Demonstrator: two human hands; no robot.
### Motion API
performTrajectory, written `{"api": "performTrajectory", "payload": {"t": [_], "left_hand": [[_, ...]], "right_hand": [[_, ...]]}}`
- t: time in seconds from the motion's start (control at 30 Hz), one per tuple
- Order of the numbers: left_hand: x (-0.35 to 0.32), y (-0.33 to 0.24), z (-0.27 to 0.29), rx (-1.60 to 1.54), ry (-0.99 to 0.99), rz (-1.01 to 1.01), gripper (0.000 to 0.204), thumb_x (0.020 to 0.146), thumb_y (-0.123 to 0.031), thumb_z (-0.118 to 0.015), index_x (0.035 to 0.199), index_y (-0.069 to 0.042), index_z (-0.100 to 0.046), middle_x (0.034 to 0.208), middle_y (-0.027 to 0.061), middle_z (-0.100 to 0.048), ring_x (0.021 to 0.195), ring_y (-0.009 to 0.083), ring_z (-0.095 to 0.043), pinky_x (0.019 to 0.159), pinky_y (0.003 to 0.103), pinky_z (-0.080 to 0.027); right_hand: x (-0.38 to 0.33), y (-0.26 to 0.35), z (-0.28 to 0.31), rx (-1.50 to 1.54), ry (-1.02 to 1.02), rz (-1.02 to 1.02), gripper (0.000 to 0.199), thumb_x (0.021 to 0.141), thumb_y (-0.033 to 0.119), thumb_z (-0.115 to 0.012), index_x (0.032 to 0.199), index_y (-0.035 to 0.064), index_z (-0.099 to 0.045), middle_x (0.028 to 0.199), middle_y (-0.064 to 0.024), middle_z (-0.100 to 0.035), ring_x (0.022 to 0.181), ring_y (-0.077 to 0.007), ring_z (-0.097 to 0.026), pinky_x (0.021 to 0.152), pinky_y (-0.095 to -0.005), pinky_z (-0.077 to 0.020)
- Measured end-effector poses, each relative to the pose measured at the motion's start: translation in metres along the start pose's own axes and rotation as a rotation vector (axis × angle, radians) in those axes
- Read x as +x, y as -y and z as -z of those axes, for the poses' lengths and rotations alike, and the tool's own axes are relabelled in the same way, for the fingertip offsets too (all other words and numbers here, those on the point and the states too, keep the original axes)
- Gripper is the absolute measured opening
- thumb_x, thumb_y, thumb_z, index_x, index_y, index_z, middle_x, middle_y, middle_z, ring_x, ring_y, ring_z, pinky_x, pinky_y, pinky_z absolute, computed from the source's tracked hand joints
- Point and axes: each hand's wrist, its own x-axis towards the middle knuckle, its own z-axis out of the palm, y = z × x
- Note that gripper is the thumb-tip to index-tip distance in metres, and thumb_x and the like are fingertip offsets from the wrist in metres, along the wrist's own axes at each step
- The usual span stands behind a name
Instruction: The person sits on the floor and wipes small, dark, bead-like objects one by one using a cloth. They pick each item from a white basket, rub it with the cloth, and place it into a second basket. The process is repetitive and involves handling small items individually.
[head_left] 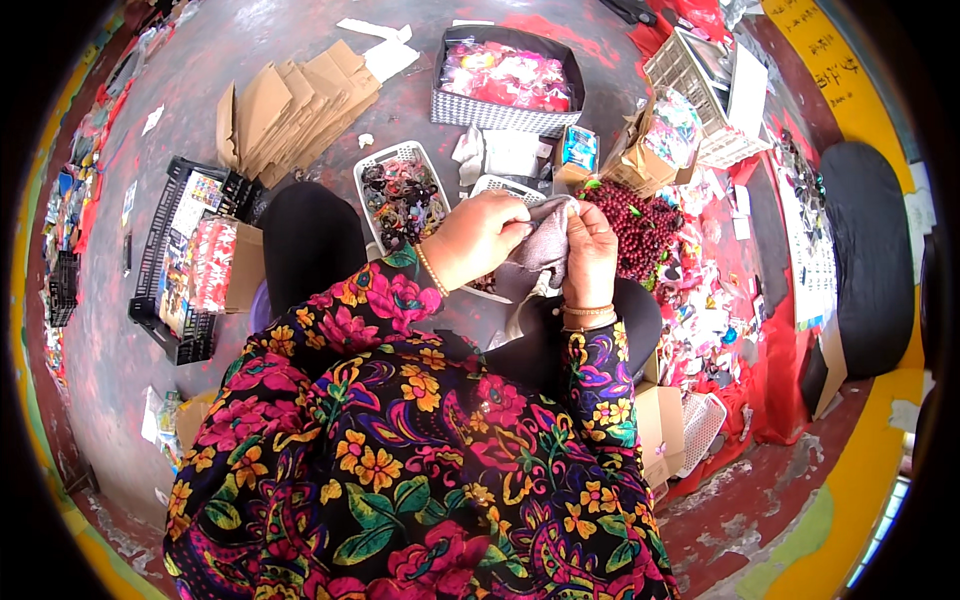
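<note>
A grey-mauve piece of soft cloth (541,252) is stretched between my two hands above my lap; its exact kind I cannot tell. My left hand (478,238) pinches its upper left edge, thumb and fingers closed. With fingertips pressed together, my right hand (592,252) grips the upper right edge, and the rest of the cloth hangs in folds. Just left of my left hand stands a white plastic basket (362,172) full of dark and coloured hair ties (405,195). Another white basket (508,186) is partly hidden beneath the cloth and hands.
A bunch of dark red berry-like beads (640,225) lies right of my right hand. Ahead stands a patterned bin (455,108) of pink packets. Flattened cartons (300,105) and a black crate (150,270) are at left. Small items litter the red cloth (785,375) at right.
</note>
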Motion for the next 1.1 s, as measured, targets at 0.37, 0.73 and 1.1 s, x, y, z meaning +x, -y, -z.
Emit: {"api": "performTrajectory", "payload": {"t": [0.37,0.73,1.1], "left_hand": [[-0.005,0.006,0.022,-0.498,0.14,0.418,0.02,0.085,-0.007,-0.054,0.102,0.0,-0.06,0.081,-0.0017,-0.057,0.068,0.0037,-0.048,0.062,0.021,-0.042],[-0.001,-0.006,0.017,-0.141,0.094,0.205,0.008,0.075,-0.004,-0.052,0.079,0.002,-0.056,0.064,0.0199,-0.053,0.056,0.0242,-0.056,0.054,0.032,-0.043],[-0.016,-0.021,0.002,0.29,0.165,-0.039,0.005,0.072,-0.009,-0.054,0.076,-0.009,-0.053,0.061,0.0111,-0.055,0.056,0.0326,-0.055,0.048,0.041,-0.043]], "right_hand": [[0.002,0.021,0.015,0.415,0.107,-0.012,0.014,0.087,0.012,-0.053,0.097,0.0019,-0.053,0.092,-0.0071,-0.061,0.082,-0.0151,-0.058,0.076,-0.028,-0.048],[-0.012,0.013,-0.01,-0.122,0.33,0.18,0.026,0.082,0.0,-0.056,0.107,0.002,-0.058,0.108,-0.0074,-0.057,0.099,-0.0155,-0.053,0.087,-0.0266,-0.0413],[-0.015,-0.006,-0.02,0.06,0.174,-0.06,0.013,0.085,0.005,-0.054,0.096,0.0012,-0.06,0.085,0.0001,-0.06,0.077,-0.0054,-0.053,0.071,-0.0193,-0.0437]]}}
